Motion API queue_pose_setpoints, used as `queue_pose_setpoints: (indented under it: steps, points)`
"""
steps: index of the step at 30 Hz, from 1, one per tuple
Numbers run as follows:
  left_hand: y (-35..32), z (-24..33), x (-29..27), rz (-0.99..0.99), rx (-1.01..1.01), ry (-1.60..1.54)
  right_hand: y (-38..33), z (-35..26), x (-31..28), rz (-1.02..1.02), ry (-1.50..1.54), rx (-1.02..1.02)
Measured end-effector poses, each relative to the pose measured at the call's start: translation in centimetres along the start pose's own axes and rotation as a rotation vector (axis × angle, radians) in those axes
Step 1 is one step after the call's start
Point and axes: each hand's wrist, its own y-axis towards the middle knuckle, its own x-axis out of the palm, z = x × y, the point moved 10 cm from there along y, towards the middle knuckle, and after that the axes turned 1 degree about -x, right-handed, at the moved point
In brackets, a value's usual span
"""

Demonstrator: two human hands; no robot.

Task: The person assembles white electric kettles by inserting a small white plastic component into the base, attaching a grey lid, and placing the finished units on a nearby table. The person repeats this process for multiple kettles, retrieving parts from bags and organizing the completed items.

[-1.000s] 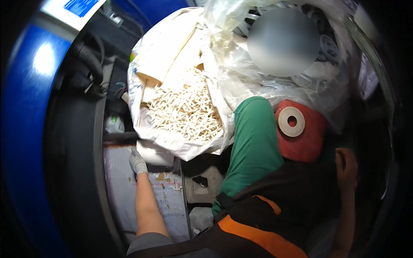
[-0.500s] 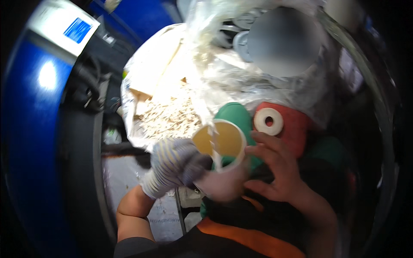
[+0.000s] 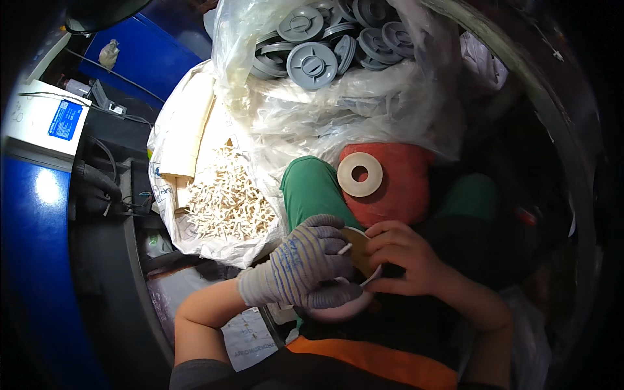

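Observation:
A round, hollow pale piece (image 3: 338,309) with a tan inside is between my hands, low in front of my lap. My left hand (image 3: 302,263), in a striped grey knit glove, is closed on its left side, fingers curled over the opening and thumb on the near side. A small white tip (image 3: 345,248) shows by the gloved fingers; I cannot tell what it belongs to. At the right rim my bare right hand (image 3: 406,260) grips with fingers and thumb. Much of the piece is hidden behind the hands.
Left of my green-clad knee, a white sack (image 3: 242,255) holds many small white pieces (image 3: 231,195). Behind it, grey ribbed discs (image 3: 312,65) fill a clear plastic bag (image 3: 364,97). A cream ring (image 3: 360,175) lies on a red object (image 3: 396,188). Blue machinery (image 3: 45,253) stands left.
My view has shifted, with the bags now lower left. The right hand has come from apart, fingers spread, onto the rim. My left hand has moved further over the opening.

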Motion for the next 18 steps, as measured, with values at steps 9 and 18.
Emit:
queue_pose_setpoints:
  steps: [9, 18]
  points:
    - [-8.1, -11.4, -4.0, 1.047, -0.510, -0.976, 0.7, -1.9, 2.7, -0.023, 0.048, -0.019]
    - [-3.9, -7.1, -2.4, 0.607, -0.276, -1.797, 2.6, -8.1, 5.6, -0.148, -0.079, -0.476]
